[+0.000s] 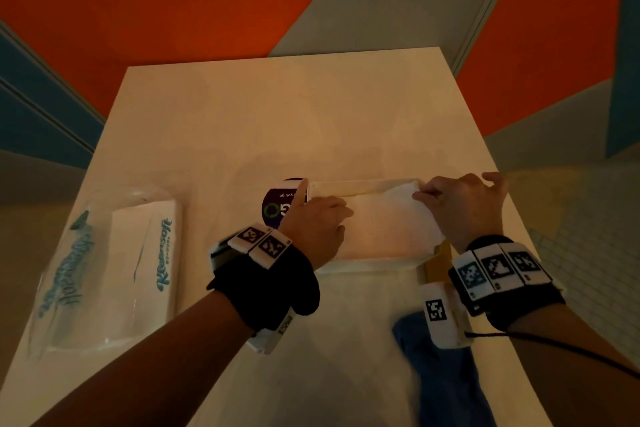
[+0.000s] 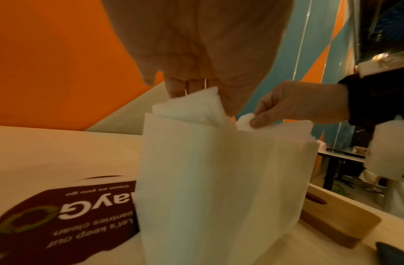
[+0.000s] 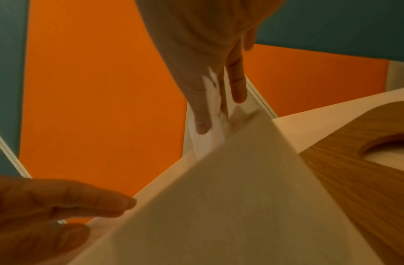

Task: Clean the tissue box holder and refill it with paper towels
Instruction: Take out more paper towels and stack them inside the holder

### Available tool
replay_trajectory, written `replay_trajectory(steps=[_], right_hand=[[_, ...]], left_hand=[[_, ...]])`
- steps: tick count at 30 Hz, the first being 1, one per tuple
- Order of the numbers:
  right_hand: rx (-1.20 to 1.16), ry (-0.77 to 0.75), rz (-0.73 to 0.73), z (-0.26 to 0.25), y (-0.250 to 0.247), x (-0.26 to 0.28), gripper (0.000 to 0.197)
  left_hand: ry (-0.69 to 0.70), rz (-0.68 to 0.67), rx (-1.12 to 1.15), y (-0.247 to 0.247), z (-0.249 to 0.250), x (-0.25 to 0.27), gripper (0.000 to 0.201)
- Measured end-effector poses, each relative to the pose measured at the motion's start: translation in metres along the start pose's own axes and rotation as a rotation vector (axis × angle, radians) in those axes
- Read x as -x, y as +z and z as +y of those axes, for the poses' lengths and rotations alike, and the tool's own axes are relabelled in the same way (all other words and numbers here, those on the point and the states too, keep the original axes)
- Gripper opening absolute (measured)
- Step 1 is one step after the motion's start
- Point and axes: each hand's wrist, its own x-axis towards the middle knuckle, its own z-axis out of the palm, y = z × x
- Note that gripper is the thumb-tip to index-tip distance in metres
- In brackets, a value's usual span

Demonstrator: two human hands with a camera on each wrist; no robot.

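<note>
The white tissue box holder [image 1: 363, 185] lies open at the middle of the table, with a stack of white paper towels [image 1: 381, 229] in it. My left hand [image 1: 322, 218] grips the stack's left end; in the left wrist view its fingers [image 2: 173, 89] and thumb pinch the towels [image 2: 187, 107] above the holder's white wall [image 2: 208, 197]. My right hand [image 1: 433, 196] pinches a towel corner [image 2: 245, 120] at the far right end, seen close in the right wrist view [image 3: 211, 111]. The holder's wooden lid [image 1: 438, 260] lies beside it on the right.
A torn-open Kleensoft paper towel pack [image 1: 145, 270] lies at the table's left. A blue cloth [image 1: 440, 374] lies at the near right. A round purple sticker [image 1: 277, 204] sits left of the holder. Orange and teal walls stand behind the white table [image 1: 277, 114].
</note>
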Motion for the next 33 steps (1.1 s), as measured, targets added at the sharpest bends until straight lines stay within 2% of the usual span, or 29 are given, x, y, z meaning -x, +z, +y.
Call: replay_trajectory(steps=[7, 9, 14, 17, 22, 24, 26, 29, 33], right_hand=[[-0.172, 0.01, 0.04, 0.008, 0.01, 0.011, 0.026], [-0.227, 0.019, 0.037, 0.011, 0.013, 0.013, 0.036], [-0.335, 0.038, 0.026, 0.016, 0.018, 0.015, 0.046], [-0.411, 0.052, -0.023, 0.017, 0.015, 0.017, 0.051], [-0.439, 0.058, -0.093, 0.015, 0.004, 0.02, 0.025], [-0.5, 0.046, -0.084, 0.016, 0.003, 0.021, 0.023], [-0.513, 0.033, -0.079, 0.015, 0.003, 0.021, 0.024], [-0.514, 0.056, -0.094, 0.015, 0.004, 0.015, 0.029], [-0.58, 0.103, -0.228, 0.012, 0.0, 0.005, 0.047]], left_hand=[[0.022, 0.131, 0.408, 0.004, 0.025, -0.029, 0.05], [0.001, 0.149, 0.471, 0.007, 0.031, -0.039, 0.05], [-0.008, 0.164, 0.558, 0.009, 0.04, -0.055, 0.033], [-0.072, 0.228, 0.697, 0.009, 0.042, -0.058, 0.022], [-0.153, 0.297, 0.819, 0.011, 0.035, -0.059, 0.017], [-0.153, 0.305, 0.836, 0.011, 0.033, -0.06, 0.017], [-0.156, 0.321, 0.826, 0.012, 0.033, -0.06, 0.021], [-0.106, 0.343, 0.811, 0.015, 0.037, -0.055, 0.04], [0.055, 0.21, 0.675, 0.027, 0.046, -0.04, 0.055]])
